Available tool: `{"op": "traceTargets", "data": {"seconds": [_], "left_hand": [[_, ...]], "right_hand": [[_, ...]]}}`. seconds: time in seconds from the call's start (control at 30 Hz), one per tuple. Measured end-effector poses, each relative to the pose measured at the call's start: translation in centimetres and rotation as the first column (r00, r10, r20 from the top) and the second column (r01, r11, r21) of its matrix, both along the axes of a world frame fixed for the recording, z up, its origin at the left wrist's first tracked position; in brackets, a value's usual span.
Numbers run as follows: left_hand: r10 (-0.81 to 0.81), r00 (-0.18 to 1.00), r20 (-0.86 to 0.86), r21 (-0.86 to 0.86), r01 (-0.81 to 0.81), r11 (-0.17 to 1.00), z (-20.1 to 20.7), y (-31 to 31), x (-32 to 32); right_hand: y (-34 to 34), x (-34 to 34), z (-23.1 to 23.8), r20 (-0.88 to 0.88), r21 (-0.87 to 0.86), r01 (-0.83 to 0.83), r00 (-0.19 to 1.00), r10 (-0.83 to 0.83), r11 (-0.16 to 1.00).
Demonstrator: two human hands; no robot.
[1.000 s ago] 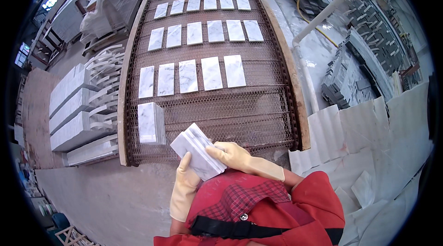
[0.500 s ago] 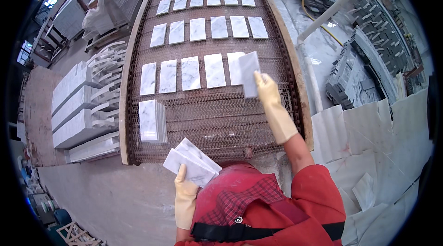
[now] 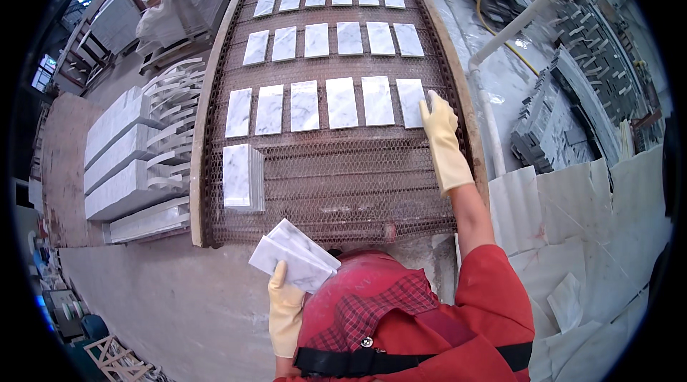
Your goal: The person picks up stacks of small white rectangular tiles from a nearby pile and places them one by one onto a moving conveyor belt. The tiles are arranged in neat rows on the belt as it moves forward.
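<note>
My left hand [image 3: 288, 303], in a cream rubber glove, is closed on a small fanned stack of white, grey-veined marble tiles [image 3: 295, 257] in front of my body. At the right end of the nearest tile row, my gloved right hand [image 3: 441, 124] grips the right edge of a marble tile [image 3: 410, 103], which lies on the wire-mesh conveyor belt [image 3: 343, 167]. Its thumb is on the tile's edge; the other fingers are partly hidden. Several more tiles [image 3: 341, 103] lie to its left in that row. Close to the belt's left side, a stack of tiles [image 3: 238, 176] stands.
Further rows of tiles [image 3: 316, 40] run away up the belt. Wooden rails [image 3: 202, 167] edge it. Strapped stacks of pale slabs [image 3: 118, 189] stand to the left. On the right are a white pipe [image 3: 512, 22], dark stone pieces [image 3: 537, 138] and pale sheets [image 3: 565, 203].
My right hand has moved right and lowered the tilted tile flat onto the belt at the row's right end. My left hand keeps its tiles in nearly the same place.
</note>
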State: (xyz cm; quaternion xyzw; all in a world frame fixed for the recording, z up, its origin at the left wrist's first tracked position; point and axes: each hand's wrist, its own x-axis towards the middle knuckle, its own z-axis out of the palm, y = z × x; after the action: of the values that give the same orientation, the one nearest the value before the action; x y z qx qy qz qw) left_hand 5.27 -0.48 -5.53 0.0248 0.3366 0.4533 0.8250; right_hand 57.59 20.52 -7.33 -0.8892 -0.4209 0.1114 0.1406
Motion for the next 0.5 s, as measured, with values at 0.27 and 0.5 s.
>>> {"op": "traceTargets", "data": {"seconds": [0.27, 0.5], "left_hand": [[0.005, 0.999, 0.047, -0.092, 0.0, 0.996, 0.8, 0.9, 1.0], [-0.088, 0.996, 0.003, -0.025, 0.088, 0.996, 2.1, 1.7, 2.2]], "right_hand": [[-11.4, -18.0, 8.9, -0.924, -0.009, -0.601, 0.31, 0.222, 0.799], [-15.2, -26.2, 9.5, -0.994, -0.101, -0.554, 0.031, -0.101, 0.826]]}}
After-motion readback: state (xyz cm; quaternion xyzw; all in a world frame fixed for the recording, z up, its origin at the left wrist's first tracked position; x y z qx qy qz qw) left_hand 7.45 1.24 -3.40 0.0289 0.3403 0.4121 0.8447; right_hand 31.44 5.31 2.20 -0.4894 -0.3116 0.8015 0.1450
